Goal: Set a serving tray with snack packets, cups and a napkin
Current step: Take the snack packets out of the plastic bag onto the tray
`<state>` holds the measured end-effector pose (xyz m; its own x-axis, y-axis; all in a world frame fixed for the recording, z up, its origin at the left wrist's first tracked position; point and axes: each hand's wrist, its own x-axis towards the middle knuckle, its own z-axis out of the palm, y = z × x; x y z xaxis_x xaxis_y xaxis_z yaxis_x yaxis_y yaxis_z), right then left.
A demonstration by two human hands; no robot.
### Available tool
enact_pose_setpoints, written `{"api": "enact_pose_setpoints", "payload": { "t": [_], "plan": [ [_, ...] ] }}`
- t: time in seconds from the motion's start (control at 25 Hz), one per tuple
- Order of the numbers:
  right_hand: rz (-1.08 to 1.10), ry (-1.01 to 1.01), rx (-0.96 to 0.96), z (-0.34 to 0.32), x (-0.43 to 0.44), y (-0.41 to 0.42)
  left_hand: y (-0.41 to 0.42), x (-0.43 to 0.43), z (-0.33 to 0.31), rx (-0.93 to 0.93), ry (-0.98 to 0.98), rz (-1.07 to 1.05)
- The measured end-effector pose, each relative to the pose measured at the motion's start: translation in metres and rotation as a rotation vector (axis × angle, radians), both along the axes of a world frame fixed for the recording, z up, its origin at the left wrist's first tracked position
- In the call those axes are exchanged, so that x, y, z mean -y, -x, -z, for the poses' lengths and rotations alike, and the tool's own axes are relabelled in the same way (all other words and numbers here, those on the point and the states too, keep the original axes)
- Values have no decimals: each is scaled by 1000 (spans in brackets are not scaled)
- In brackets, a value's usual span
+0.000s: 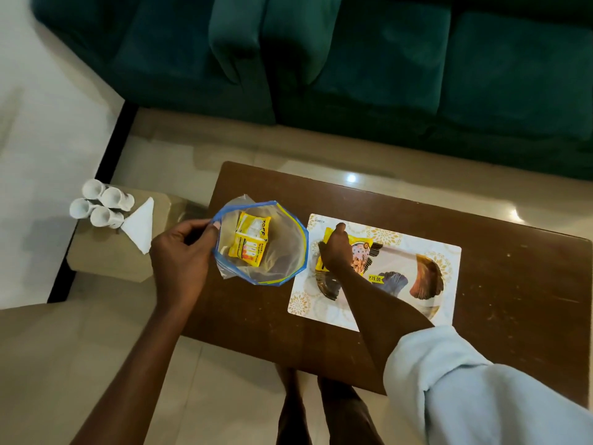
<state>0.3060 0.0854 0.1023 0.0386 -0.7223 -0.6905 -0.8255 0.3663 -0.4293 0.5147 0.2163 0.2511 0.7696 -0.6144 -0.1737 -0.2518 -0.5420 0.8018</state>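
Head view, looking down at a dark wooden coffee table (513,284).

Left hand (183,252): clenched on the rim of a clear zip-lock bag (285,252), with thumb and fingertips pinching the blue zip edge at the bag's left side. The bag sits left of centre in the frame, its mouth held wide open toward the camera. The bag body extends to the right of the grip. Two yellow sachets (252,240) lie inside, just right of the pinching fingers but not touched by them.

Right hand (335,252): grasping a yellow snack packet (364,248), with fingers and thumb curled round its left end. The rest of the packet runs right and down from the grip, showing a nut picture and a price flash. The packet is over the left part of the serving tray (449,255). Cannot tell whether it rests flat on the tray or is slightly lifted. The tray is white and rectangular with gold and dark leaf motifs, and lies on the table right of centre, just beside the bag.

Four white paper cups (99,207) cluster at middle left of the frame on a beige side stool (106,261). A white napkin (139,228), folded to a triangle, lies just right of them. Both are well apart from the tray.

The right forearm emerges from a pale blue sleeve (449,380) at lower right. Bare feet (321,409) are at bottom centre, and a green sofa (353,59) runs across the top.
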Motion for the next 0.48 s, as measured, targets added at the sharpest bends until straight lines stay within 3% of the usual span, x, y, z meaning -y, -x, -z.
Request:
{"api": "enact_pose_setpoints", "payload": {
  "t": [0.08, 0.2, 0.28, 0.32, 0.4, 0.48],
  "plan": [
    [147, 79, 79, -19, 3, 3, 1, 1, -2, -12, -2, -11],
    [386, 522, 285, -78, -4, 2, 10, 3, -12, -17, -7, -10],
    [394, 844, 487, -126, -26, -4, 20, 2, -20, -52, 13, -7],
    [311, 888, 546, -145, -41, -10, 26, -1, -24, -65, 23, -7],
    [31, 716, 499, -170, -62, -26, 41, -3, -34, -65, 9, 17],
    [-365, 404, 142, -183, -70, -41, 58, -8, -49, -76, 18, 55]
  ]
}}
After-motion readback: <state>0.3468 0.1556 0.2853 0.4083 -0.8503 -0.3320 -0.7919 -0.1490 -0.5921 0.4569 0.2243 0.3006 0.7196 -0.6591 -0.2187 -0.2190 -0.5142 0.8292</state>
